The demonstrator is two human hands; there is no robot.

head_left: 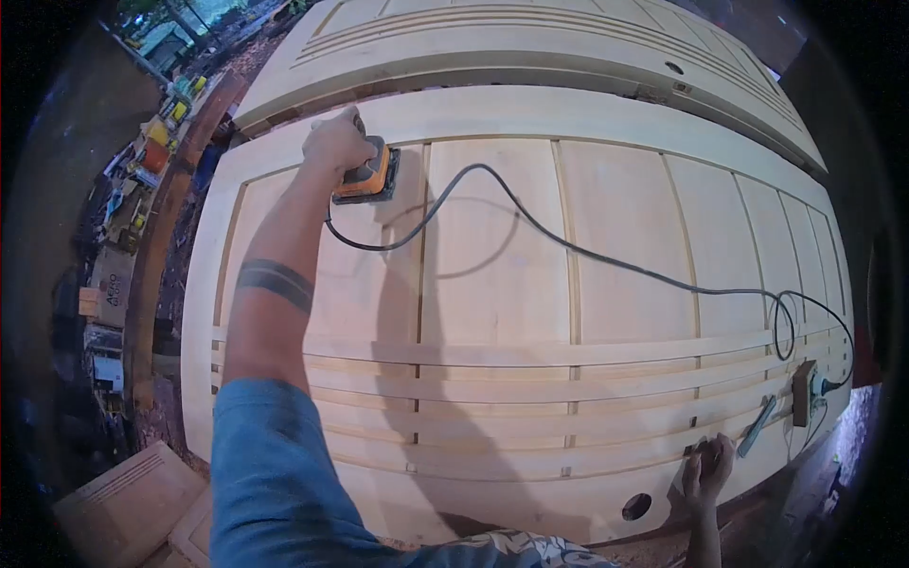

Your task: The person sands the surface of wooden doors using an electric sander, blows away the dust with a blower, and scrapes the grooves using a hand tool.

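A pale wooden door panel (492, 237) with grooves and long slats lies flat in front of me. Near its far left edge, my left hand (338, 144) is closed round the top of an orange and black electric sander (367, 173), whose base rests on the wood. A black cord (606, 257) runs from the sander across the panel to the right. My right hand (710, 469) is at the near right edge, its fingers curled at a dark patch; what they hold, if anything, I cannot make out. Close beside it lies a slim blue-grey tool (757, 428).
A wooden block with a socket (804, 393) and plug sits at the right edge. Near the front is a round hole (636, 507). Another wooden door (530, 47) lies behind. Smaller panels (133, 497) and a cardboard box (112, 284) are on the left.
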